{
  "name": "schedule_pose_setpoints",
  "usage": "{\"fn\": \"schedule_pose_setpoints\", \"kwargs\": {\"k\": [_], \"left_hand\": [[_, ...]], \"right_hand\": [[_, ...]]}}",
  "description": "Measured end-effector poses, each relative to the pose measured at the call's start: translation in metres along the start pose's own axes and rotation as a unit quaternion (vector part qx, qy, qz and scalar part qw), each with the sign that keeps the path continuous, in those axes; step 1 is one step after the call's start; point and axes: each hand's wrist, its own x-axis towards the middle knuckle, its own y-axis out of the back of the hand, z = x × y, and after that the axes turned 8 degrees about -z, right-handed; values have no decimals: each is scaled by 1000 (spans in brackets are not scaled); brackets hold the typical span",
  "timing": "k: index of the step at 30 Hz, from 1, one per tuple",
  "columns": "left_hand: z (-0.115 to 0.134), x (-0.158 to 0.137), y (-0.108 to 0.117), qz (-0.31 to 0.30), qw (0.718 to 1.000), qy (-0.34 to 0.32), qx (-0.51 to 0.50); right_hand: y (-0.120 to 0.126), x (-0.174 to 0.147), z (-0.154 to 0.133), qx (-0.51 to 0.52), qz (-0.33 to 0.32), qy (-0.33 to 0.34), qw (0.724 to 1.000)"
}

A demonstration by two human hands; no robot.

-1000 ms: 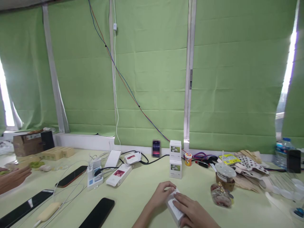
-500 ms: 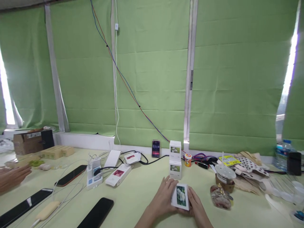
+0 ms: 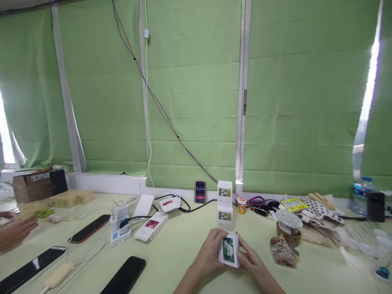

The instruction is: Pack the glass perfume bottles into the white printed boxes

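A small white box (image 3: 228, 250) with a picture of white flowers on green leaves is held low over the table, tilted towards me. Its left side is gripped by my left hand (image 3: 210, 252), fingers curled round the edge. On the opposite side, my right hand (image 3: 249, 256) presses its thumb and fingers against the box. The undersides of both hands are partly hidden. Just beyond them, two white boxes stand stacked, the upper box (image 3: 225, 194) on the lower box (image 3: 225, 217), each with a flower picture.
Left of my hands lie a black phone (image 3: 124, 275), a power strip (image 3: 121, 228) with cables and an opened white carton (image 3: 152, 226). A lidded cup (image 3: 288, 223) and a clear wrapped packet (image 3: 282, 251) sit to the right. Another person's hand (image 3: 18, 232) shows at far left.
My right hand's fingers have shifted on the box, and its thumb now lies at the box's lower right side. The box has turned slightly. The whole view has moved a little.
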Motion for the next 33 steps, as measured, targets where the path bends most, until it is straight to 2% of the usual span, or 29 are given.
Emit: {"fn": "schedule_pose_setpoints", "kwargs": {"k": [4,8,12,15,19,23,26,29,31,33], "left_hand": [[2,0,-1,16,1000,14,-8],[-2,1,-4,3,999,16,-37],[-17,4,-5,17,986,39,-158],[-21,6,-4,29,963,61,-260],[-9,7,-8,43,941,29,-335],[3,8,-8,107,927,20,-359],[4,8,-6,136,957,34,-255],[3,6,-10,123,991,26,-37],[1,4,-18,97,990,8,102],[-1,3,-30,86,976,0,198]], "right_hand": [[-6,0,-3,33,2,27,999],[-10,2,-6,74,91,30,993],[-7,3,-11,184,200,-13,962],[-7,0,-16,216,220,-16,951],[-10,-1,-17,194,204,-19,960],[-9,1,-16,56,197,-27,978],[-12,0,-21,-82,209,26,974],[-23,-3,-27,-277,199,95,935],[-32,-5,-27,-368,201,137,897],[-39,-6,-24,-420,218,167,865]]}}
